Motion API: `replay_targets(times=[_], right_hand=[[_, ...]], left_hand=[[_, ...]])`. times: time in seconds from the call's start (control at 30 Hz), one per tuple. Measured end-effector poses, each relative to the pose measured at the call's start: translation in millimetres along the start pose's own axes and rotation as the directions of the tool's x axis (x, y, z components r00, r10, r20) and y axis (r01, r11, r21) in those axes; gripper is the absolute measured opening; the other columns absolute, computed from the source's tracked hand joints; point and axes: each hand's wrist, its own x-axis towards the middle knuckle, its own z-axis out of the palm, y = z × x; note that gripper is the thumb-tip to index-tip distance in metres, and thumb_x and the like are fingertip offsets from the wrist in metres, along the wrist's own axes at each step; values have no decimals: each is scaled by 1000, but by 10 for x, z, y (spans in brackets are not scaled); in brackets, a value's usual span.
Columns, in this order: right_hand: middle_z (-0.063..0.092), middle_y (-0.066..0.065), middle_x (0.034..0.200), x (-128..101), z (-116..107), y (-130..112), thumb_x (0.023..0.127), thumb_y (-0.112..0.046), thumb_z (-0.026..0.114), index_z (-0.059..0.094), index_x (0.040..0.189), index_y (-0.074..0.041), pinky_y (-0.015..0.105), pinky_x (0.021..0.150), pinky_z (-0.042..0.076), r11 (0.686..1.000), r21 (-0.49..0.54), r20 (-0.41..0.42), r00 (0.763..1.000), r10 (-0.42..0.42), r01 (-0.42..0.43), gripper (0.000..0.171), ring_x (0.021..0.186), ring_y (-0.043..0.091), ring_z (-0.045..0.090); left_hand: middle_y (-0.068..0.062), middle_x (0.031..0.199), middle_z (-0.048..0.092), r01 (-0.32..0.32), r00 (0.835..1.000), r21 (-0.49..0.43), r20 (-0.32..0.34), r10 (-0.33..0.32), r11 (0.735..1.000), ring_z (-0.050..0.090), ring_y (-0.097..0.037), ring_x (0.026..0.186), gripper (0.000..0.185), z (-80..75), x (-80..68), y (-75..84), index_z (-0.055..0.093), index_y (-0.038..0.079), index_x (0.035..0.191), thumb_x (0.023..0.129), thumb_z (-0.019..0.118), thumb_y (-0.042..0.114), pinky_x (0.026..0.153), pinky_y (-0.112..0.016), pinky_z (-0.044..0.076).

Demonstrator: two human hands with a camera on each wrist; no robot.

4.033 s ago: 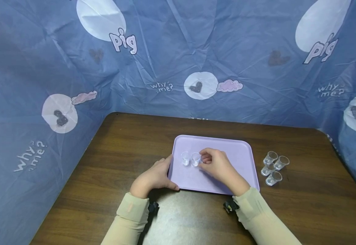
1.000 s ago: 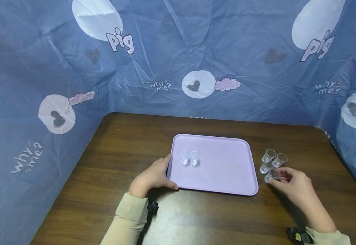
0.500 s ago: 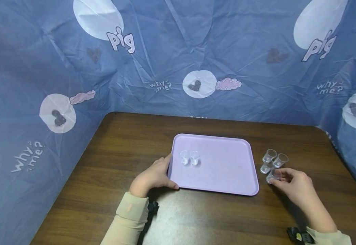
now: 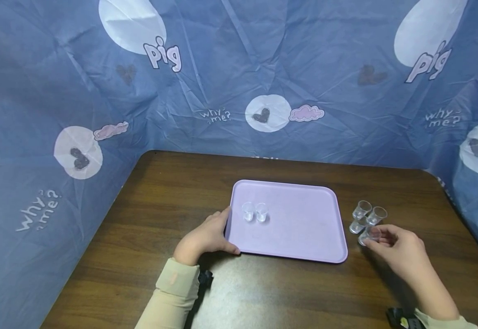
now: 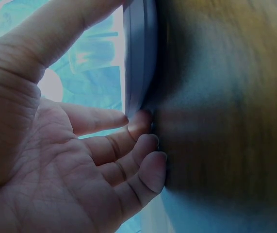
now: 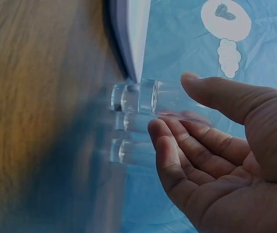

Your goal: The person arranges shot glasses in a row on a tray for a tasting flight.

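Observation:
Thumb and fingertips of my right hand (image 4: 401,251) pinch a small clear shot glass (image 4: 366,237) near its rim, at the table's right side. In the right wrist view, the held shot glass (image 6: 148,96) has a thick base and stands close in front of other glasses. Several more shot glasses (image 4: 362,209) cluster just behind it. At the tray's near left corner rests my left hand (image 4: 206,235), fingers against the side and thumb along the front edge of the lilac tray (image 4: 296,244). Two clear shot glasses (image 4: 261,213) stand side by side on the tray's left part.
A brown wood-grain table (image 4: 173,183) with rounded corners carries everything. Behind and at both sides hangs a blue printed cloth (image 4: 206,82). A narrow strip of table separates the tray's right edge from the glass cluster.
My right hand has left the glasses on the tray and gone right to the cluster, where the nearest glass has shifted slightly rightward in its grip. My left hand has stayed at the tray corner.

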Motion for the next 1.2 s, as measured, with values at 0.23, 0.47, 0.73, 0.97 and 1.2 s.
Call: replay_targets(times=[0.23, 0.47, 0.73, 0.97, 1.2], right_hand=[[73, 6, 83, -21, -36, -92, 79, -20, 90, 74, 100, 3, 15, 57, 46, 1000, 10, -41, 999, -23, 24, 35, 67, 2, 61], [75, 9, 84, 21, -26, -201, 78, -19, 91, 74, 101, 3, 14, 58, 46, 998, 46, -46, 998, -49, 51, 36, 69, 0, 64], [72, 5, 83, 97, 46, -372, 79, -17, 89, 73, 104, 5, 19, 57, 50, 995, 63, 7, 997, -77, 77, 37, 70, 10, 65], [70, 3, 82, 188, 146, -534, 78, -17, 91, 75, 101, 0, 18, 58, 50, 986, 116, 15, 993, -120, 117, 33, 70, 10, 64], [71, 6, 88, 297, 272, -669, 80, -16, 89, 74, 105, 3, 21, 61, 52, 979, 164, 53, 990, -130, 120, 35, 76, 15, 65]], left_hand=[[-22, 126, 56, 10, 1000, 4, 13, -10, 1000, 51, -38, 118, 124, 1, 0, 1, 30, -1, 157, 60, 100, 31, 101, -50, 42], [-24, 130, 55, 25, 1000, 16, 15, -25, 1000, 51, -39, 121, 125, -5, -6, 11, 29, -2, 157, 60, 100, 32, 102, -50, 42], [-23, 126, 56, 12, 1000, 17, 19, -13, 1000, 51, -39, 119, 123, -4, -11, 15, 31, -3, 156, 60, 100, 31, 101, -51, 42], [-25, 129, 55, 22, 1000, 16, 16, -22, 1000, 50, -40, 122, 123, -2, -1, 16, 30, -2, 156, 60, 100, 31, 102, -51, 41], [-24, 127, 55, 11, 1000, 24, 12, -11, 1000, 51, -39, 120, 124, 7, 2, -5, 30, -3, 156, 60, 100, 33, 101, -50, 42]])
